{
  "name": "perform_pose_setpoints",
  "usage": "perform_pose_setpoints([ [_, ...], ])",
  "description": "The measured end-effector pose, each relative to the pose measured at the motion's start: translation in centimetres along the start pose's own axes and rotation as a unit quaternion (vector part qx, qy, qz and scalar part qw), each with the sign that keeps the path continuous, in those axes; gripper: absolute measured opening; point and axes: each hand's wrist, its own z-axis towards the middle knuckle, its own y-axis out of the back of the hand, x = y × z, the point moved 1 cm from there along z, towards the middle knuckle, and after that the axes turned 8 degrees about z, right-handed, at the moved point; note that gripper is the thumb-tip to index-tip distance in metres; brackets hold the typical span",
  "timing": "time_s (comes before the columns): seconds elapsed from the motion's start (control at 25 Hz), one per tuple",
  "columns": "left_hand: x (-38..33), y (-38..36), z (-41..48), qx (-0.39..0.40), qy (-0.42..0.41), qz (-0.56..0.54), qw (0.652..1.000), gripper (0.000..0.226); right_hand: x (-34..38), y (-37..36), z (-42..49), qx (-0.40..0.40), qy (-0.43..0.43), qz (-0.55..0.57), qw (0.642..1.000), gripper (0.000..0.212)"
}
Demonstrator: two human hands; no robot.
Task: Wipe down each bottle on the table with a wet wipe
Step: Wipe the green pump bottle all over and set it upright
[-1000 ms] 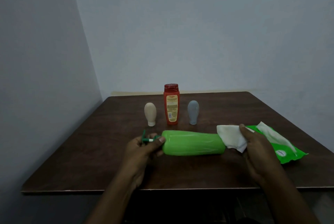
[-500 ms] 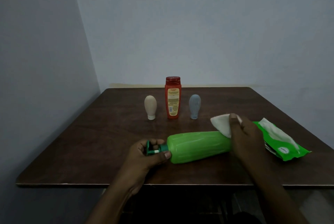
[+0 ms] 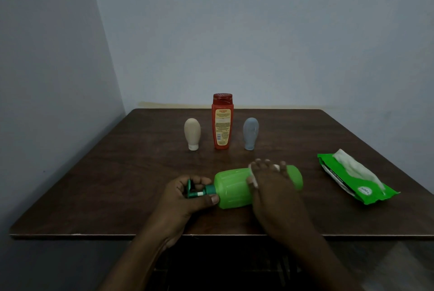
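A bright green pump bottle (image 3: 231,188) lies on its side near the table's front edge. My left hand (image 3: 185,196) grips its dark green pump head (image 3: 196,190) at the left end. My right hand (image 3: 272,189) lies over the bottle's middle and presses a white wet wipe (image 3: 252,176) against it; only small bits of the wipe show under the fingers. Behind stand three more bottles: a beige one (image 3: 192,134) upside down on its cap, a tall red one (image 3: 222,121), and a grey-blue one (image 3: 250,133) upside down on its cap.
A green pack of wet wipes (image 3: 345,185) lies at the right, a white wipe sticking out of its top. The dark wooden table (image 3: 117,173) sits in a corner, with walls behind and to the left. Its front edge runs just under my wrists.
My right hand slid the wipe leftward from the bottle's base end onto its middle. The wipe went from hanging free to being flattened under my fingers. The left hand kept its hold.
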Motion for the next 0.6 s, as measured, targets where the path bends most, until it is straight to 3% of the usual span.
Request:
perform_pose_setpoints([
  [0.2,-0.2,0.1,-0.2,-0.014,-0.015,0.014,1.000,0.067,4.6,-0.3,-1.1,0.051,0.164,0.014,0.985,0.063],
  [0.28,-0.1,0.1,0.0,-0.016,-0.010,0.008,1.000,0.080,2.8,0.6,-0.9,0.069,0.133,0.037,0.988,0.058],
  [0.36,0.1,0.0,0.2,-0.019,-0.007,0.006,1.000,0.092,-0.7,1.5,-0.9,0.027,0.071,0.037,0.996,0.056],
  [0.48,0.4,0.0,0.3,-0.029,-0.012,0.022,0.999,0.105,-5.2,2.6,-0.7,-0.014,-0.030,-0.039,0.999,0.054],
  [0.6,0.4,0.1,0.3,-0.027,-0.017,0.045,0.998,0.105,-4.4,1.6,-0.2,-0.036,-0.047,-0.074,0.995,0.056],
])
